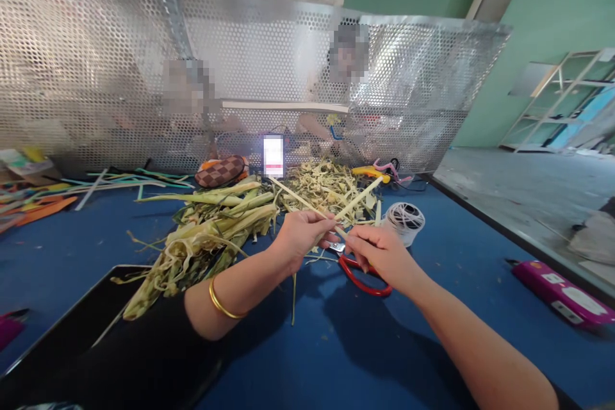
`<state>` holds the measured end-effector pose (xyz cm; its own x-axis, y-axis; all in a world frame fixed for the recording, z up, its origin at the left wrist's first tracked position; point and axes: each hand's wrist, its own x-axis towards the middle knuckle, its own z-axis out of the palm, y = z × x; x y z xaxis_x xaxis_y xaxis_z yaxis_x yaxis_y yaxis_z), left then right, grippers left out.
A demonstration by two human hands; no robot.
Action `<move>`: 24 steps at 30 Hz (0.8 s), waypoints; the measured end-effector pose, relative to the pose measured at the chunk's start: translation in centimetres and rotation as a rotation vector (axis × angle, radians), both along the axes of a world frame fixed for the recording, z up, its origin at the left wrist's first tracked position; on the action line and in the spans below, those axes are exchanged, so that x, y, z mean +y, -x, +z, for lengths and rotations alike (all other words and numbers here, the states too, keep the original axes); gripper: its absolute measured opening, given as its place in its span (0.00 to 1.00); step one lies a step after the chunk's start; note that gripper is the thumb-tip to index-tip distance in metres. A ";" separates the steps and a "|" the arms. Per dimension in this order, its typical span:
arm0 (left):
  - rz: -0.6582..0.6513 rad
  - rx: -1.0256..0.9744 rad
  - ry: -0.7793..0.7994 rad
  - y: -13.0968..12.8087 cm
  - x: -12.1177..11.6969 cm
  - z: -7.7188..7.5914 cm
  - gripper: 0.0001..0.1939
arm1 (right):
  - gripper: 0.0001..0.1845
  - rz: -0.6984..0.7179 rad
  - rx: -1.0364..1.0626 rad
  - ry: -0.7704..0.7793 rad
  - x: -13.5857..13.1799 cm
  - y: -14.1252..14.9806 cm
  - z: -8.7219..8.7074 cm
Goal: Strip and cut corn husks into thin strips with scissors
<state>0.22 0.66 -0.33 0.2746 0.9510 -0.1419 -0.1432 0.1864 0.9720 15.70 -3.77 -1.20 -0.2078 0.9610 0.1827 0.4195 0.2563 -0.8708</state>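
My left hand [300,235], with a gold bangle [220,302] on its wrist, is closed in a pinch on pale leaf strips [355,200] that cross in an X above the blue table [336,346]. My right hand [379,253] pinches the same strips from the right, fingertips touching those of the left. Just below my right hand lie red-handled scissors [359,278] on the table. A heap of green and yellow palm leaves [211,230] lies to the left of my hands.
A spool of thread [405,220] stands right of the strips, and a lit phone [273,155] stands behind the heap. A perforated metal screen [250,77] closes the far side, with two people behind it. A pink case [562,293] lies at the right edge, a black tray [72,327] at front left.
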 end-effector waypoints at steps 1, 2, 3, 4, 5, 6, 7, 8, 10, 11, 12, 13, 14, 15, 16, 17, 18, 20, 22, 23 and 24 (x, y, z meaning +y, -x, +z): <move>0.008 0.004 -0.011 -0.1 0.0 -0.1 0.05 | 0.17 0.010 -0.018 -0.031 -0.1 0.2 0.0; 0.014 0.005 -0.022 -0.1 -0.1 -0.2 0.05 | 0.17 0.020 -0.035 -0.059 -0.3 0.3 0.0; 0.021 0.003 -0.033 -0.2 -0.1 -0.2 0.04 | 0.17 0.029 -0.052 -0.083 -0.4 0.4 0.0; 0.025 0.002 -0.039 -0.2 -0.2 -0.3 0.05 | 0.17 0.033 -0.065 -0.104 -0.5 0.5 0.0; 0.029 0.003 -0.043 -0.3 -0.2 -0.3 0.05 | 0.17 0.034 -0.075 -0.120 -0.6 0.6 0.0; 0.031 0.005 -0.047 -0.3 -0.2 -0.4 0.06 | 0.18 0.035 -0.080 -0.132 -0.6 0.6 0.0; 0.034 0.010 -0.052 -0.4 -0.2 -0.4 0.06 | 0.18 0.037 -0.081 -0.139 -0.6 0.7 0.0; 0.038 0.017 -0.058 -0.4 -0.3 -0.5 0.07 | 0.17 0.041 -0.080 -0.140 -0.7 0.7 -0.1; 0.049 0.035 -0.077 -0.5 -0.3 -0.5 0.07 | 0.17 0.052 -0.070 -0.120 -0.7 0.7 -0.3; 0.047 0.047 -0.084 -0.5 -0.3 -0.5 0.07 | 0.17 0.055 -0.059 -0.100 -0.6 0.7 -0.4; 0.038 0.060 -0.084 -0.4 -0.2 -0.4 0.07 | 0.17 0.053 -0.042 -0.076 -0.6 0.7 -0.5; 0.023 0.070 -0.079 -0.4 -0.2 -0.3 0.07 | 0.17 0.048 -0.020 -0.053 -0.6 0.6 -0.5; 0.001 0.073 -0.073 -0.3 -0.1 -0.2 0.08 | 0.17 0.040 0.004 -0.035 -0.5 0.6 -0.6; -0.025 0.066 -0.066 -0.2 0.0 0.0 0.08 | 0.17 0.030 0.027 -0.024 -0.4 0.5 -0.5; -0.052 0.048 -0.058 0.0 0.1 0.1 0.09 | 0.18 0.019 0.042 -0.022 -0.4 0.5 -0.5; -0.075 0.025 -0.055 0.1 0.3 0.3 0.10 | 0.18 0.006 0.050 -0.024 -0.3 0.4 -0.4; -0.093 0.005 -0.054 0.2 0.4 0.4 0.10 | 0.18 -0.007 0.045 -0.027 -0.3 0.4 -0.3; -0.106 -0.006 -0.052 0.4 0.5 0.4 0.07 | 0.17 -0.027 0.001 -0.039 -0.3 0.3 -0.3; -0.086 0.021 -0.054 0.3 0.5 0.1 0.06 | 0.16 -0.010 -0.084 -0.082 -0.4 0.4 -0.4; -0.069 0.038 -0.054 0.2 0.5 -0.1 0.06 | 0.16 0.014 -0.137 -0.120 -0.4 0.4 -0.4; -0.049 0.055 -0.053 0.1 0.5 -0.3 0.06 | 0.16 0.042 -0.191 -0.165 -0.4 0.5 -0.5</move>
